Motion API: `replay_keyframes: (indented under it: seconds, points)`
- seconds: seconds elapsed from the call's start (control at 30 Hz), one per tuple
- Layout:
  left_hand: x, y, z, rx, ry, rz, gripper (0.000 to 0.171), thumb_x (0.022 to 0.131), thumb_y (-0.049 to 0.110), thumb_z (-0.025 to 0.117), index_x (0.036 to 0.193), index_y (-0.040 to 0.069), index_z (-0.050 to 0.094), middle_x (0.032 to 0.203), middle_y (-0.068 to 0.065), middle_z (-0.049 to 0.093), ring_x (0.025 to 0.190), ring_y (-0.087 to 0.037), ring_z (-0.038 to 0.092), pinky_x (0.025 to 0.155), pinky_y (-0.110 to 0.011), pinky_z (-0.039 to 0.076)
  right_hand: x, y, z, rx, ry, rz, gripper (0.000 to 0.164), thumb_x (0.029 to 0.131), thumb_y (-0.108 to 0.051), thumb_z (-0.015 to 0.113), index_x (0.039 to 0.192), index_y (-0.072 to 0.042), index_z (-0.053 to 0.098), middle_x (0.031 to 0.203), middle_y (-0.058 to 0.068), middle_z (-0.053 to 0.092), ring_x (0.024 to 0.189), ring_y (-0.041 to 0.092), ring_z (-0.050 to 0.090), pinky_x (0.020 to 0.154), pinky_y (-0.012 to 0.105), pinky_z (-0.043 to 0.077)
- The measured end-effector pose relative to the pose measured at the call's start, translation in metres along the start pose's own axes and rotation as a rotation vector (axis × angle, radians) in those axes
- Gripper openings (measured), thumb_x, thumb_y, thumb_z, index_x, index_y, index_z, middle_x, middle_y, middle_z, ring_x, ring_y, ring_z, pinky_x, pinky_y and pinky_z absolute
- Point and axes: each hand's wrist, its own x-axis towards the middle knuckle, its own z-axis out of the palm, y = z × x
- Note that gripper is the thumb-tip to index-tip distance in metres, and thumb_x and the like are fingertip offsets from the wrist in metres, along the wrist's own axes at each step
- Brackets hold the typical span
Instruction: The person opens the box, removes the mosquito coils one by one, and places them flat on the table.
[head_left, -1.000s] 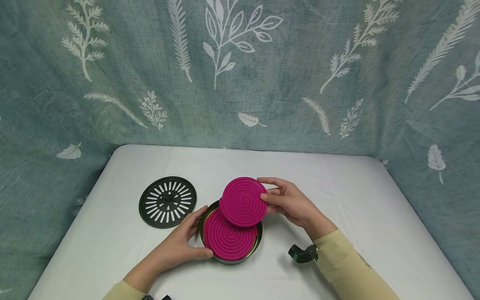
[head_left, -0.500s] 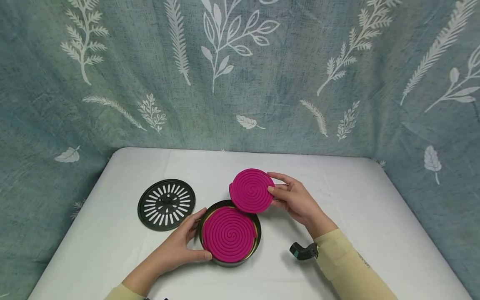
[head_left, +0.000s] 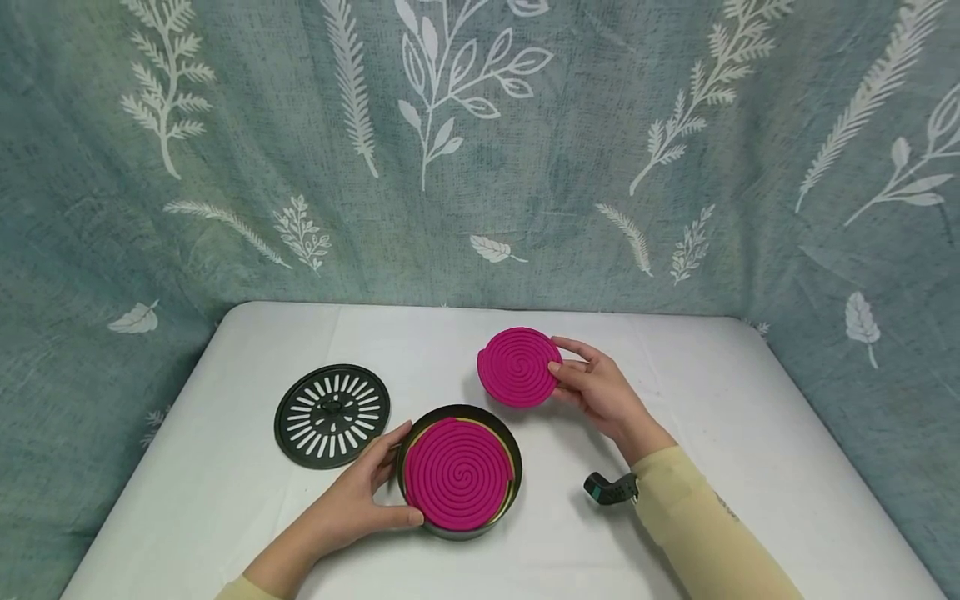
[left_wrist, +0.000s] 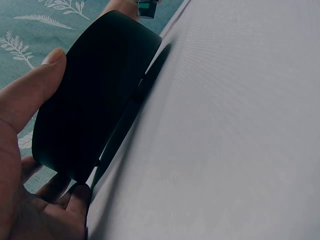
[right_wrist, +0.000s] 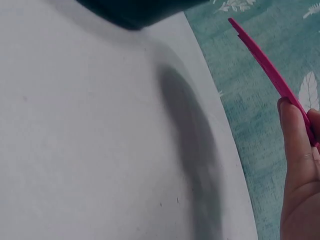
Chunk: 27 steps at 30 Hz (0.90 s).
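My right hand (head_left: 600, 392) pinches a pink mosquito coil (head_left: 517, 368) by its right edge, thumb on the near face and fingers behind. The right wrist view shows this coil (right_wrist: 270, 70) edge-on as a thin pink strip held above the table. My left hand (head_left: 367, 492) grips the left side of a round dark tin (head_left: 513, 442), its thumb at the near rim and fingers around the far side. A larger-looking pink coil (head_left: 459, 475) lies in the tin, a yellowish edge showing around it. In the left wrist view, the tin's dark side wall (left_wrist: 95, 90) rises beside the thumb.
A round black slotted lid (head_left: 332, 417) with a small central knob lies left of the tin. The white-covered table (head_left: 675, 400) reaches back to a green leaf-patterned cloth (head_left: 375, 250). A wrist camera (head_left: 609, 489) juts from the right sleeve.
My right hand has carried its coil up and to the right, away from over the tin. The coil in the tin now shows whole. My left hand keeps its grip on the tin.
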Motion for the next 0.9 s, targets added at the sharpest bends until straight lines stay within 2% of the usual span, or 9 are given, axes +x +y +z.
replay_keyframes:
  seconds: [0.57,0.9]
  points:
    - [-0.002,0.002,0.002,-0.025,0.0,-0.004,0.116,0.064,0.029,0.094,0.157,0.024,0.026,0.157,0.007,0.027,0.142,-0.016,0.032,0.115,-0.022,0.029,0.024,0.007,-0.026,-0.062,0.112,0.044,0.057,0.099,-0.01,0.061,0.151,-0.015,0.038,0.115,0.018,0.066,0.088,0.017,0.071,0.089,0.039,0.058]
    - [-0.001,0.001,0.003,-0.036,0.0,-0.009,0.113,0.066,0.028,0.093,0.157,0.021,0.026,0.158,0.004,0.026,0.143,-0.021,0.031,0.117,-0.028,0.028,0.042,0.013,-0.034,-0.087,0.169,0.095,0.058,0.099,-0.013,0.062,0.151,-0.017,0.039,0.118,0.018,0.064,0.09,0.016,0.07,0.088,0.034,0.059]
